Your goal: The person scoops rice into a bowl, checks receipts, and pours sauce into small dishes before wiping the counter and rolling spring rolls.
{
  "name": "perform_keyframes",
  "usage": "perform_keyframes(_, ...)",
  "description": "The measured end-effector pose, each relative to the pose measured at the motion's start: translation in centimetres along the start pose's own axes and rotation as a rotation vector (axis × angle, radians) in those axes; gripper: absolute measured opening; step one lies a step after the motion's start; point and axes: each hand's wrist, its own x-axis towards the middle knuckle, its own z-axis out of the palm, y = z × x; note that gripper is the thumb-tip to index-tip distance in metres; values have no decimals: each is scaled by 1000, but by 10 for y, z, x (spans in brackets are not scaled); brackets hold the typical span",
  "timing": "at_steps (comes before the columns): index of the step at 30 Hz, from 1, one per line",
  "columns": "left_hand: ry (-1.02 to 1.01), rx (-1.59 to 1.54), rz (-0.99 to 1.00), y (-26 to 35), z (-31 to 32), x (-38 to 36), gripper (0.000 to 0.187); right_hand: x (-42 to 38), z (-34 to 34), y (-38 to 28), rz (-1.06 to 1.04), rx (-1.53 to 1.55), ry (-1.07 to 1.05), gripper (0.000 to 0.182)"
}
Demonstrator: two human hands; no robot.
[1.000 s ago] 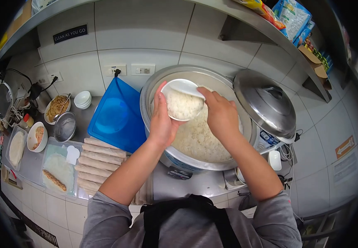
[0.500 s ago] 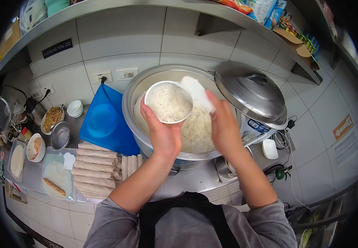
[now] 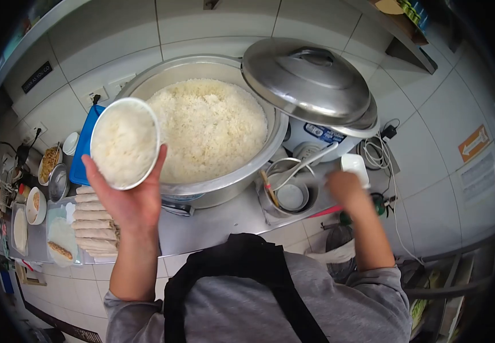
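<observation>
My left hand (image 3: 130, 200) holds up a white bowl (image 3: 158, 134) heaped with cooked rice (image 3: 123, 143), its fingers wrapped round the underside. Behind it stands a large metal pot (image 3: 273, 146) filled with more rice. My right hand (image 3: 346, 188), smeared by motion, is at the left side of a small white square dish (image 3: 355, 167); whether its fingers grip the dish does not show. Left of that hand, a white rice paddle (image 3: 310, 163) leans in a steel container (image 3: 264, 200), its handle sticking up, beside a wooden handle (image 3: 268, 186).
A metal lid (image 3: 310, 83) rests tilted over a rice cooker (image 3: 316, 132) at the back right. Several uncooked rolls (image 3: 94, 223) lie on the left counter, near a blue lid (image 3: 84, 143) and small bowls. White cords (image 3: 376, 151) hang at the right.
The rice paddle has left my right hand and now stands in the steel container. My right hand moved right to the square dish. My left hand carried the rice bowl leftward, and the view turned right.
</observation>
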Motion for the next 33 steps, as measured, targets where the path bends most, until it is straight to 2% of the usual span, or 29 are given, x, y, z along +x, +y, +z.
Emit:
perform_keyframes(2,41,12,49,5,-1,-12,70,24,46,-35,-150,-143,-287,26)
perform_keyframes(4,95,26,24,12,-11,-27,72,39,76,-44,-291,-125,-140,27)
perform_keyframes(7,149,28,86,22,-34,-56,73,41,-27,-14,-496,15,146,38)
perform_keyframes(8,171,45,99,24,-39,-66,74,56,-54,9,-571,178,353,29)
perform_keyframes(10,259,37,173,29,-46,-88,69,86,-122,46,-459,419,706,17)
perform_keyframes(11,294,50,212,31,-57,-99,67,114,-141,58,-290,422,888,17)
perform_keyframes(12,331,60,254,34,-67,-111,64,154,-153,82,-289,401,949,16)
perform_keyframes(14,398,66,323,36,-79,-139,62,214,-159,105,-270,217,1107,29)
perform_keyframes(16,473,71,393,38,-90,-168,61,252,-151,115,-213,198,931,42)
perform_keyframes(18,550,74,420,43,-101,-197,63,319,-138,158,-438,430,805,46)
perform_keyframes(22,647,26,529,57,-128,-248,63,295,-154,166,-535,433,870,52)
perform_keyframes(26,749,76,612,61,-137,-266,66,213,-214,86,-694,477,870,57)
perform_keyframes(28,717,61,613,57,-134,-264,66,205,-239,39,-843,493,875,57)
perform_keyframes(33,653,48,569,47,-118,-265,66,218,-254,-99,-911,534,720,56)
